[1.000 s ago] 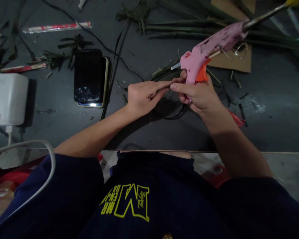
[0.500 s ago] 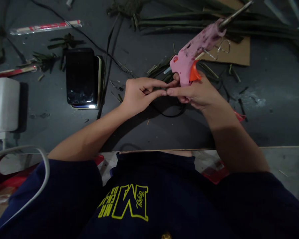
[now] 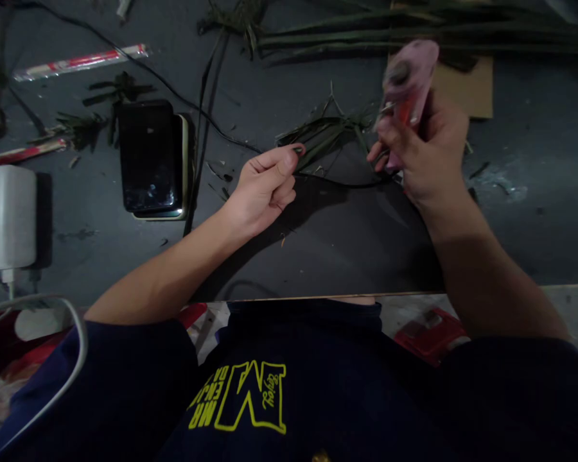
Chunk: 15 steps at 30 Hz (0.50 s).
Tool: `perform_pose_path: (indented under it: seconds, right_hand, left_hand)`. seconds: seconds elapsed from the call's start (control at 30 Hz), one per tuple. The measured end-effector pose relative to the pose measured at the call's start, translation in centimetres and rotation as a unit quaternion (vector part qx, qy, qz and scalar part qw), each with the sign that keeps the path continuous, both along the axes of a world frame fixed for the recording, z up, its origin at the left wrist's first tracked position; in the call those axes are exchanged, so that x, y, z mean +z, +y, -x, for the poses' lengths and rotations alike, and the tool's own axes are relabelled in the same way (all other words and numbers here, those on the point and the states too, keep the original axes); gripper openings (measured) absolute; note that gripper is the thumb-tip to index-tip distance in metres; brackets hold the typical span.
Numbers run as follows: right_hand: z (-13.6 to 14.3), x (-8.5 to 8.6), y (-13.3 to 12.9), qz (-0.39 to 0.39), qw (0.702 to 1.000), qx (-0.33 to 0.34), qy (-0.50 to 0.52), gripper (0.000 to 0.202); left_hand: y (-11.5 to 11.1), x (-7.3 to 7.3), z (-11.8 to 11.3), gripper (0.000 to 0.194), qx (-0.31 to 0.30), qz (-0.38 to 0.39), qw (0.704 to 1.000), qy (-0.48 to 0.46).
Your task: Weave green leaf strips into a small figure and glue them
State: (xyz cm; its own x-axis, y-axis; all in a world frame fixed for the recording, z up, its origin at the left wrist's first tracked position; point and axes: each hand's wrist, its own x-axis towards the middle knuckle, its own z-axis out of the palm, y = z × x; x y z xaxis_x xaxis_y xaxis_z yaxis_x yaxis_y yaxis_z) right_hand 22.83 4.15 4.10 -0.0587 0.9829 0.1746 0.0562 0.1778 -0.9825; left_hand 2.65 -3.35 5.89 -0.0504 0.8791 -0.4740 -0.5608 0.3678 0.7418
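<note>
My left hand is closed in a pinch, with a small dark green piece showing at the fingertips. To the right, my right hand is wrapped round a pink glue gun with an orange trigger; motion blurs the gun, and its nozzle end faces the camera. Between the hands, thin green leaf strips lie on the grey table, and a black cord runs below them.
Left of my left hand lie a black phone on another device and a white power block. Long green leaves and cardboard are at the top. A wrapped red-and-white stick lies upper left.
My hands have come apart. The right one has moved right with the glue gun and turned it toward the camera; the left one still pinches near the same spot. The view has shifted slightly.
</note>
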Motion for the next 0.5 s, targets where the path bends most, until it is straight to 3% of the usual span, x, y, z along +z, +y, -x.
perform_pose_path:
  seconds: [0.1,0.17,0.27,0.5]
  right_hand:
    - [0.0,-1.1,-0.5,-0.144,0.986,-0.03,-0.076,0.034]
    - [-0.2,-1.7,-0.7,-0.2,0.972,-0.064,-0.105,0.031]
    - [-0.5,-2.2,-0.9,-0.2,0.962,-0.094,-0.159,0.037]
    - [-1.0,-1.9,-2.1,-0.187,0.932,-0.129,-0.283,0.036]
  left_hand:
    - [-0.1,-0.4,0.0,0.026,-0.008,-0.011,1.0,-0.009]
    - [-0.1,-0.6,0.0,0.028,-0.005,-0.024,1.0,-0.019]
    - [0.1,-0.9,0.1,0.036,0.016,-0.037,0.999,-0.034]
    - [0.1,-1.2,0.0,0.035,0.019,-0.039,0.999,-0.002]
